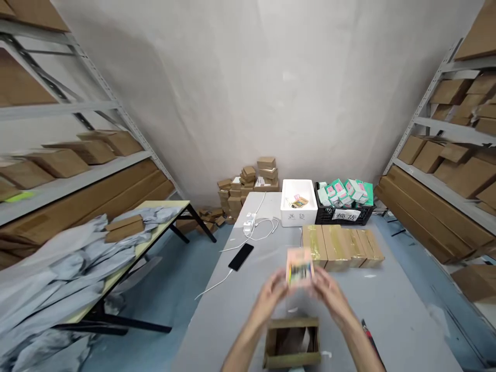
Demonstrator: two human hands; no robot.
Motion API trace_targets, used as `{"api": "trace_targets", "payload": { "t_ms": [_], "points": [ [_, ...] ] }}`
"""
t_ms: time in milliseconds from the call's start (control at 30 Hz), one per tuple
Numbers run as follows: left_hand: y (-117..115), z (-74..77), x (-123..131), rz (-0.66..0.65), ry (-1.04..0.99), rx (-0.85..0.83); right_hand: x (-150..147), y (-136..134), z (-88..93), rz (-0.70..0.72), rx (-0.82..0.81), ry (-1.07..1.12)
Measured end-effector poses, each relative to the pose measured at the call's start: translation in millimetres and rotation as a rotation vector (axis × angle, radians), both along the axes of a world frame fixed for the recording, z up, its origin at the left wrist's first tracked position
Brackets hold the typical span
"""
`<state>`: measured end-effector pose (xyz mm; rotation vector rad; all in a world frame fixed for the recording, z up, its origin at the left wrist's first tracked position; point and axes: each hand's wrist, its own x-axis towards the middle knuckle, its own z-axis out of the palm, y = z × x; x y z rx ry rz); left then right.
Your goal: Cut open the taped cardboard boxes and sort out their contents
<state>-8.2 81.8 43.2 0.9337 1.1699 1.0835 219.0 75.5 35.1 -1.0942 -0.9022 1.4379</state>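
Both my hands hold a small pink printed pack [299,267] upright above the table. Its picture is blurred, so I cannot tell its exact kind. My left hand [273,290] has its fingers on the left edge of the pack. On the opposite edge, my right hand [329,295] grips it. Below, between my forearms, stands an open cardboard box [293,359], with something pale inside that I cannot make out. A red and black cutter-like tool [371,338] lies beside my right forearm, partly hidden by it.
On the grey table [228,330] lie a black phone [241,257] and a white power strip [249,224]. A row of taped cardboard boxes [336,248] sits before a white bin [297,219] and a black crate [343,216] of green-and-white boxes. Shelving flanks both sides; grey bags cover a side table [170,206].
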Motion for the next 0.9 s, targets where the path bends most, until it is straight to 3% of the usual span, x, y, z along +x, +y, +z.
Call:
{"api": "trace_targets", "payload": {
  "t_ms": [67, 133, 200, 233, 267, 333, 500, 567, 600, 667, 733, 800, 900],
  "points": [
    [18.8, 71.1, -1.7, 0.147, 0.117, 0.297, 4.5, 23.8, 60.4, -0.133, 0.117, 0.072],
    [24.0, 124.7, -4.8, 0.276, 0.164, 0.51, 11.0, 35.9, 99.5, -0.18, 0.211, 0.086],
    [17.9, 146.8, -9.5, 0.388, 0.223, 0.66, 19.5, 35.3, 108.4, -0.189, 0.233, 0.049],
    [12.3, 144.4, -12.8, 0.423, 0.257, 0.684, 24.5, 30.9, 101.5, -0.187, 0.214, 0.019],
    [5.9, 133.1, -16.9, 0.44, 0.287, 0.67, 29.8, 24.3, 88.0, -0.185, 0.176, -0.013],
    [-7.7, 87.9, -27.1, 0.418, 0.313, 0.523, 41.9, 5.4, 45.2, -0.193, 0.053, -0.074],
    [-56.0, -75.1, -54.7, 0.339, 0.213, -0.246, 71.2, -69.7, -96.5, -0.36, -0.351, -0.145],
    [-80.3, -124.0, -59.6, 0.372, 0.214, -0.507, 76.0, -102.9, -144.1, -0.368, -0.503, -0.136],
    [-90.8, -141.4, -59.7, 0.364, 0.221, -0.579, 76.2, -116.8, -163.2, -0.348, -0.559, -0.135],
    [-105.2, -162.9, -54.5, 0.31, 0.216, -0.64, 72.9, -135.0, -191.6, -0.306, -0.658, -0.116],
    [-108.7, -170.3, -43.6, 0.231, 0.186, -0.614, 66.3, -139.0, -207.5, -0.261, -0.698, -0.076],
    [-102.8, -168.6, -30.5, 0.157, 0.165, -0.567, 58.5, -131.7, -212.7, -0.198, -0.702, -0.025],
    [-87.1, -158.7, -16.1, 0.099, 0.2, -0.505, 48.6, -112.5, -204.9, -0.071, -0.686, 0.008]
  ]
}}
